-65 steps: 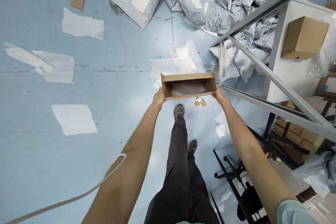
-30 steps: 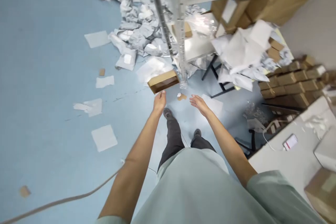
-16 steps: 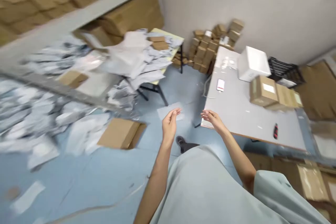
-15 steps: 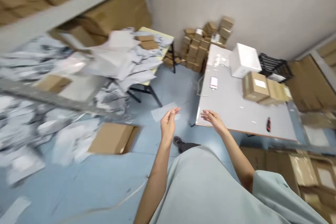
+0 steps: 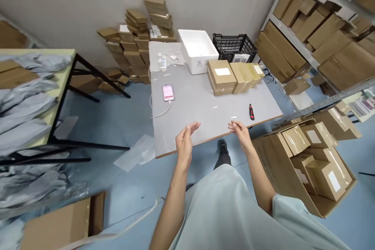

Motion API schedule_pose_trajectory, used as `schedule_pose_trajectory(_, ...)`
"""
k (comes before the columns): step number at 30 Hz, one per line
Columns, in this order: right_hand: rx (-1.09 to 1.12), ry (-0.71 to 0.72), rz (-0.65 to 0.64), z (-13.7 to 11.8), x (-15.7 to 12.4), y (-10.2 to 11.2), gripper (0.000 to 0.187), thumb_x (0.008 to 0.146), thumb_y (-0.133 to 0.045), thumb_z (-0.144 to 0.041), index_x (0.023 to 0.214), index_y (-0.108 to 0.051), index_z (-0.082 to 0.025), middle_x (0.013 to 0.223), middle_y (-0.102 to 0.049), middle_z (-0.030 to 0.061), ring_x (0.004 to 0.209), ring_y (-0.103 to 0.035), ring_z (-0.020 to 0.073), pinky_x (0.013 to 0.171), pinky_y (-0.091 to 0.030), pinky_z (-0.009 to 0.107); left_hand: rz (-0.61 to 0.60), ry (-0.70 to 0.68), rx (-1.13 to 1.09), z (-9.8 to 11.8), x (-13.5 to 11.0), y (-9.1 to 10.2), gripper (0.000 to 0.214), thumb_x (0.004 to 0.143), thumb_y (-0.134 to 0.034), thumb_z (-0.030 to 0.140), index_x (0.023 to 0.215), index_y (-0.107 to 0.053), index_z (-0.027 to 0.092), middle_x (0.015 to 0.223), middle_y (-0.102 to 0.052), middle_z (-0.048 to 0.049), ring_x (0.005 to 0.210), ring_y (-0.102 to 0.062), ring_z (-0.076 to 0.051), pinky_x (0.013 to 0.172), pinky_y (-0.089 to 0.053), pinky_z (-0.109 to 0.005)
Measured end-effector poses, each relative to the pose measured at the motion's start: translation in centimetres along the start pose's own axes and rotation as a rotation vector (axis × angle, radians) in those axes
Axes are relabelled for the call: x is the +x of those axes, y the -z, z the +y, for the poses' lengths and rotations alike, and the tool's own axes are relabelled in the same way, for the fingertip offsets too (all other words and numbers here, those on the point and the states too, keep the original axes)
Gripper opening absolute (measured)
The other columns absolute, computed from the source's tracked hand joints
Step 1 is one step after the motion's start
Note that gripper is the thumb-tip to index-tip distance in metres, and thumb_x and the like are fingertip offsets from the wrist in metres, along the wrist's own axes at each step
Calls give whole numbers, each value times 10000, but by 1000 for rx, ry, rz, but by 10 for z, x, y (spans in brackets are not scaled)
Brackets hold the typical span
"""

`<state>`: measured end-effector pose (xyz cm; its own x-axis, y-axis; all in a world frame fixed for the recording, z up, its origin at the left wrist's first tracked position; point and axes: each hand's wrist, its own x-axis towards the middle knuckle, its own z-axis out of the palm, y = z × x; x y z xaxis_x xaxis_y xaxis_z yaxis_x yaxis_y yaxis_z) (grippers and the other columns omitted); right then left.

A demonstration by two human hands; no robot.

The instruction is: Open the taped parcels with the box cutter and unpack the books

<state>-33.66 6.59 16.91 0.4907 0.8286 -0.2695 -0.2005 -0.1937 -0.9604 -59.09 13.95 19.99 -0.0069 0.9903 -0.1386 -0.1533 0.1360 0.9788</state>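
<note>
My left hand (image 5: 184, 146) hovers by the front edge of a grey-topped table (image 5: 193, 111), its fingers stretched out and holding nothing. Further right, my right hand (image 5: 241, 136) is also over the edge, with fingers loosely bent and nothing visible in them. Nearest to it lies a red and black utility knife (image 5: 251, 112). A phone (image 5: 168, 92) with a lit screen rests on the left of the table, a white cable plugged into it. Taped cartons (image 5: 222, 80) stand in a row toward the back right, beside a white foam box (image 5: 202, 62) and a black plastic crate (image 5: 233, 43).
A large open carton (image 5: 272, 160) with taped boxes stands right of me, below a loaded shelf (image 5: 293, 35). Small boxes (image 5: 133, 56) are stacked by the wall. At left is a yellow-edged table (image 5: 63, 97) with grey bags. A strap (image 5: 129, 228) and plastic sheets (image 5: 136, 152) lie on the floor.
My view has swung right, from the bag-covered shelves to the grey table, which now lies straight ahead and closer. Both hands stay raised and apart, with nothing picked up.
</note>
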Motion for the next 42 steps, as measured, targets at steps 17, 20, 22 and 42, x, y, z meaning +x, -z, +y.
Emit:
schedule_pose_trajectory(17,-233,157,183,-47,367,195,767,944,-802,-659,1554,-666,-215,1670,-619,231,1506,-648,331,1250,-566,487,-141,29,214,-66,180,-395,658,1074,-622,743,1362,-835,191,1451,-823,-210,1391,-780,-344,1278,-554,-535)
schedule_pose_trajectory(20,-322,139,188,-55,417,203,815,942,-814,-618,1610,-621,-194,1692,-584,242,1584,-583,343,1310,-512,508,-116,24,243,-70,208,-422,570,1093,-634,672,1343,-838,203,1489,-811,-194,1438,-754,-349,1290,-539,-530)
schedule_pose_trajectory(22,-365,143,179,-58,444,205,831,947,-809,-616,1632,-604,-192,1713,-561,243,1645,-522,347,1364,-455,525,-115,24,260,-72,226,-438,498,1104,-640,607,1321,-843,208,1512,-804,-179,1490,-723,-352,1322,-509,-527)
schedule_pose_trajectory(42,-615,406,-323,-19,474,31,665,1036,-809,-524,1588,-680,-176,1729,-610,223,1684,-508,365,1435,-385,562,152,69,259,-98,268,-348,431,1148,-583,494,1375,-814,208,1573,-771,-150,1528,-689,-328,1326,-510,-495)
